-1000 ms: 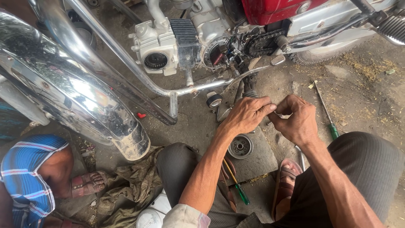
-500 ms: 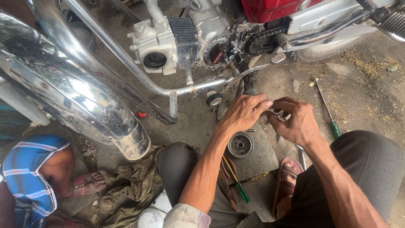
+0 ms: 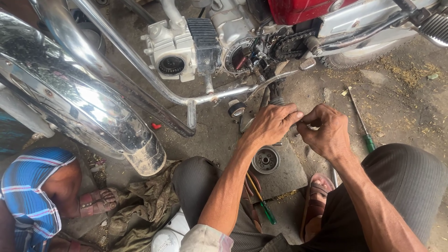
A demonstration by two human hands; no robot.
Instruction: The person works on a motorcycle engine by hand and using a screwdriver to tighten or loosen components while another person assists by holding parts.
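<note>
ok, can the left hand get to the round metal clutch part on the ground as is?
Probably yes. The round metal part lies uncovered on the flat slab just below the left hand, nothing over it. But that hand is pinched with the right hand on a small piece, so it would have to let go.

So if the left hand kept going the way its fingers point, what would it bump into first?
The left hand points right, at the right hand. It would most likely meet the small metal part pinched between the two hands first, then the right hand's fingers. They look almost touching, though depth is hard to judge.
</note>
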